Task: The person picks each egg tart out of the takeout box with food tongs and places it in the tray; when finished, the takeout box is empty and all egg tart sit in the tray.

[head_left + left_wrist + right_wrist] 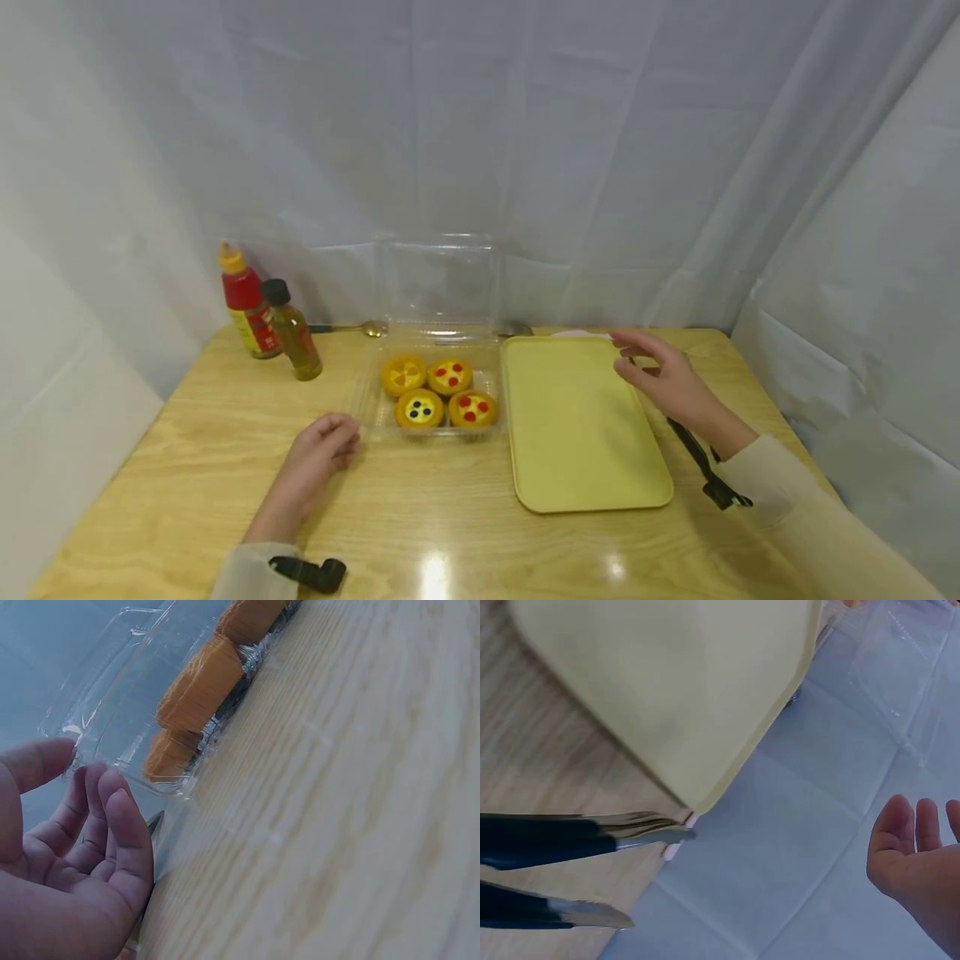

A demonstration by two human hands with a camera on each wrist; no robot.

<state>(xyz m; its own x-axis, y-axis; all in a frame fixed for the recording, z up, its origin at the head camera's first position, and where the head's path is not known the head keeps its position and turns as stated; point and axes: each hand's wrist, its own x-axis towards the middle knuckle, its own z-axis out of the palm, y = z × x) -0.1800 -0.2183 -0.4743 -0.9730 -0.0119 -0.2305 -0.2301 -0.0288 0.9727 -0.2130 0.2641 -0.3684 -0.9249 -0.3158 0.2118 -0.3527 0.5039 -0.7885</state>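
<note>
An open clear plastic clamshell container [431,432] stands mid-table, its lid [438,279] raised at the back. Several small tarts [420,410] with yellow filling and red, blue or orange toppings sit inside. My left hand [311,462] is close to the container's near left corner, fingers loosely bent. In the left wrist view its thumb and fingertips overlap the container's edge, with a gap between them. A pale yellow tray [585,425] lies right of the container. Above the tray's far right edge my right hand [667,387] hovers with relaxed fingers, holding nothing.
A red sauce bottle [243,292] with a yellow cap and a dark-capped bottle [300,346] stand at the back left. Behind them lies a spoon [372,328]. Two dark-handled metal utensil ends [547,840] lie beside the tray. White curtains surround the table.
</note>
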